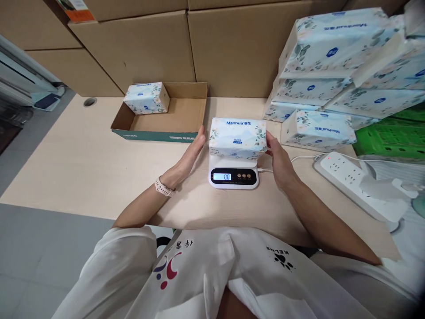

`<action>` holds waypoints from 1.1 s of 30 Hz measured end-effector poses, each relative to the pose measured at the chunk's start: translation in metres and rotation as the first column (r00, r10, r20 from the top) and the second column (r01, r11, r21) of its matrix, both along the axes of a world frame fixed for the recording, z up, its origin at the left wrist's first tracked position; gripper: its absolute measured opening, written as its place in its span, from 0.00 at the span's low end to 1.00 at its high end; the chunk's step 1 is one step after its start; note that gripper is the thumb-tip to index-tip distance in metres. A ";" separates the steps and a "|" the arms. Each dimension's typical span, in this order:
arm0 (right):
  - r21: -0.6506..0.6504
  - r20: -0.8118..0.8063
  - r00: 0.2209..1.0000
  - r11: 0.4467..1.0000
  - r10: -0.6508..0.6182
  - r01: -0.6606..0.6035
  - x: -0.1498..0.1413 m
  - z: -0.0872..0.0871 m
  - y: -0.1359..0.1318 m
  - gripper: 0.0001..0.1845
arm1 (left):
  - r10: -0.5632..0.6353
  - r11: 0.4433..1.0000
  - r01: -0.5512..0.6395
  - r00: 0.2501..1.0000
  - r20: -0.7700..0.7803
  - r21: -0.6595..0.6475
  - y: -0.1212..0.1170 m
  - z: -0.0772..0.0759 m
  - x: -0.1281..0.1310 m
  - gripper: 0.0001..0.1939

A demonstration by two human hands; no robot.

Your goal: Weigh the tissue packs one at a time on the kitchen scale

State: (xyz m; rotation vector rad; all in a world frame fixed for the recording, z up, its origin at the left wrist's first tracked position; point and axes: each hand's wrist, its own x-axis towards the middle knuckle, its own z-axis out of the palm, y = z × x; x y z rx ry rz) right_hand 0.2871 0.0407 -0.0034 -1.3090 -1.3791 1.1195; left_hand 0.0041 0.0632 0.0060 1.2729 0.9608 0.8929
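Note:
A white and blue floral pack of tissues (237, 137) is over the plate of a white kitchen scale (233, 185), hiding most of the plate. The scale's lit display reads 0.0. My left hand (189, 153) is open, its fingers straight, just left of the pack with a narrow gap between. At the pack's right end is my right hand (279, 161), fingers apart and the fingertips against or very near that end. Some right fingertips are hidden by the pack.
Behind my left hand, a shallow cardboard box (186, 108) contains one tissue pack (146, 98). More tissue packs (332, 44) are stacked at the right, near a green crate (392, 137). A white power strip (357, 181) and cable lie at the right. Large cartons (232, 53) line the back.

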 end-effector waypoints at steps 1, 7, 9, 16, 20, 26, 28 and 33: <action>-0.003 0.010 1.000 1.000 -0.007 0.007 0.001 -0.003 0.000 0.35 | 0.017 1.000 -0.017 1.000 -0.007 -0.017 -0.002 0.000 -0.002 0.44; 0.005 0.014 0.993 0.993 -0.114 0.114 0.014 -0.018 -0.004 0.39 | 0.063 0.995 -0.062 0.998 0.002 -0.077 -0.028 0.009 -0.012 0.43; 0.032 0.012 0.994 0.994 -0.106 0.105 0.016 -0.018 -0.008 0.40 | 0.070 0.994 -0.068 0.997 0.023 -0.086 -0.038 0.012 -0.014 0.44; 0.045 0.001 0.999 0.998 -0.046 0.046 0.011 -0.013 -0.015 0.42 | 0.024 0.999 -0.020 0.996 0.089 -0.044 -0.049 0.018 -0.016 0.47; 0.017 -0.021 0.999 0.999 -0.049 0.049 0.009 -0.010 -0.017 0.42 | 0.024 0.999 -0.020 0.996 0.088 -0.046 -0.048 0.018 -0.017 0.48; 0.017 0.012 0.999 0.999 -0.050 0.049 0.011 -0.010 -0.016 0.43 | 0.026 0.999 -0.022 0.996 0.083 -0.046 -0.048 0.016 -0.018 0.47; 0.019 0.027 0.999 0.999 -0.048 0.047 0.011 -0.009 -0.016 0.43 | 0.029 0.998 -0.025 0.996 0.080 -0.050 -0.048 0.017 -0.017 0.48; 0.010 0.049 0.998 0.999 -0.034 0.034 0.013 -0.009 -0.017 0.43 | 0.029 0.998 -0.025 0.997 0.067 -0.060 -0.047 0.017 -0.016 0.48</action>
